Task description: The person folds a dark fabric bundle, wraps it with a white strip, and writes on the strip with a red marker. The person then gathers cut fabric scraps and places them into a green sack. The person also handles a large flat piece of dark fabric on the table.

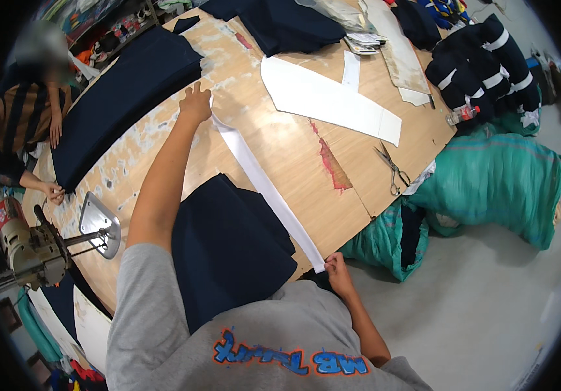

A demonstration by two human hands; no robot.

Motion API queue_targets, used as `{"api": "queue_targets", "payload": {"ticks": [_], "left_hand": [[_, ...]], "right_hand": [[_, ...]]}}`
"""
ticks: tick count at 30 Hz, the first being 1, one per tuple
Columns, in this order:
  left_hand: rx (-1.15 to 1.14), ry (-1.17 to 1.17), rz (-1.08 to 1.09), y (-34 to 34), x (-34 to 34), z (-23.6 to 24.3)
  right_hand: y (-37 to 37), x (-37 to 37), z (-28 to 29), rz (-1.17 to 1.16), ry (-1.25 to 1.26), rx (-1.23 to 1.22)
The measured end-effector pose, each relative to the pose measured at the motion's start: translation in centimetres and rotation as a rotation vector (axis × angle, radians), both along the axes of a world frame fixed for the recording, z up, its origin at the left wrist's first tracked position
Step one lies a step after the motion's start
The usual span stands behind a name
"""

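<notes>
A long white fabric strip [268, 190] runs diagonally across the table in front of me. At its far end is my left hand [195, 104], reached well forward with bent fingers, the thumb side against the strip. My right hand [339, 274] pinches the near end by the table's front edge. Just left of the strip lies a stack of dark navy fabric pieces [228, 241], close against my body. The strip crosses the stack's right edge.
A long navy fabric stack [124, 91] lies far left, beside a co-worker [29, 111]. A cutting machine [32, 241] with a metal base stands left. White pattern pieces [326, 98] and scissors [391, 169] lie right. Green sacks [489, 182] sit beyond the right edge.
</notes>
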State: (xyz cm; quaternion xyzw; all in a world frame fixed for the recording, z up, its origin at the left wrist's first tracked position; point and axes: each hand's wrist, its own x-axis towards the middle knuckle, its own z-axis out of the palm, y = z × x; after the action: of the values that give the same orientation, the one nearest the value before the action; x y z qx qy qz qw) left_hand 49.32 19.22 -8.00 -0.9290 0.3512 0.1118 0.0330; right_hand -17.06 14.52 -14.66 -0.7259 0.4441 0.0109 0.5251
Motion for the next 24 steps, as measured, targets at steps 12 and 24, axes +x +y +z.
{"api": "queue_targets", "payload": {"ticks": [12,24], "left_hand": [[-0.534,0.158,0.257,28.0,-25.2,13.0],[-0.711,0.097,1.446,33.7,-43.2,8.2]], "right_hand": [[-4.0,6.5,8.2,0.65,0.425,-0.373],[0.0,21.7,4.4,0.492,-0.058,0.428]]}}
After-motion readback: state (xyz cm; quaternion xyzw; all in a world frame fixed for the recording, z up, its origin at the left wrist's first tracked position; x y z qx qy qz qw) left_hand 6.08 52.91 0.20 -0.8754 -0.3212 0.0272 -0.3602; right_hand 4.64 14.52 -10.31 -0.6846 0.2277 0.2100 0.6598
